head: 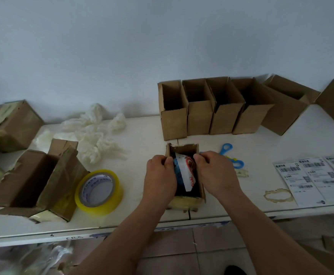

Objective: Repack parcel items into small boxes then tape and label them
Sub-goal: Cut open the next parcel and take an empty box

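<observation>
Item: open box [184, 201], worktop [241, 139], between your hands.
Your left hand [159, 175] grips its left wall, your right hand [214, 173] its right wall, fingers curled over each rim; a snack bag [186, 173] lies inside, between them. Tape roll [98, 192] to the left.

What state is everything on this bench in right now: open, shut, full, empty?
Small box: open, snack packet inside.
Left hand: grips box wall.
Right hand: grips opposite wall.
Row of boxes: upright, open.
Tape roll: lying flat.
Scissors: open.
</observation>
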